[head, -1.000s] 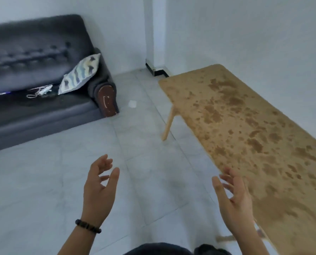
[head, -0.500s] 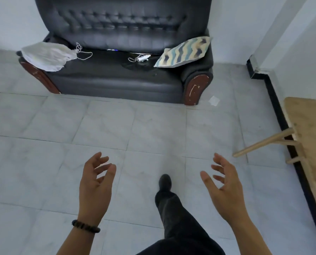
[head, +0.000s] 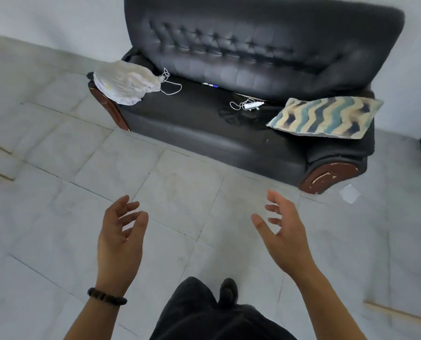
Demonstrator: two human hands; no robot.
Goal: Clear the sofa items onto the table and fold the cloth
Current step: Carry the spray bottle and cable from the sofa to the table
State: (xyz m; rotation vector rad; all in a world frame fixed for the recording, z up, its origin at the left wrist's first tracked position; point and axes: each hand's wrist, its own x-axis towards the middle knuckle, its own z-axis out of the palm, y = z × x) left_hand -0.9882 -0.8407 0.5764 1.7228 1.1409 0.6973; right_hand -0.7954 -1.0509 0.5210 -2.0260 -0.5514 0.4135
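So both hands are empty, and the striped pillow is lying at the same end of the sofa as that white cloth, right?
Not quite. Both hands are empty, but the head view shows the pillow at the opposite end of the sofa from the cloth, each against its own armrest.

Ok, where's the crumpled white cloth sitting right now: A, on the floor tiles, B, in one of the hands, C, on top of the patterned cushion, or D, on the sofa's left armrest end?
D: the white cloth lies bunched over the left armrest end of the sofa, far from the patterned cushion at the other end, and the left hand and right hand are both empty.
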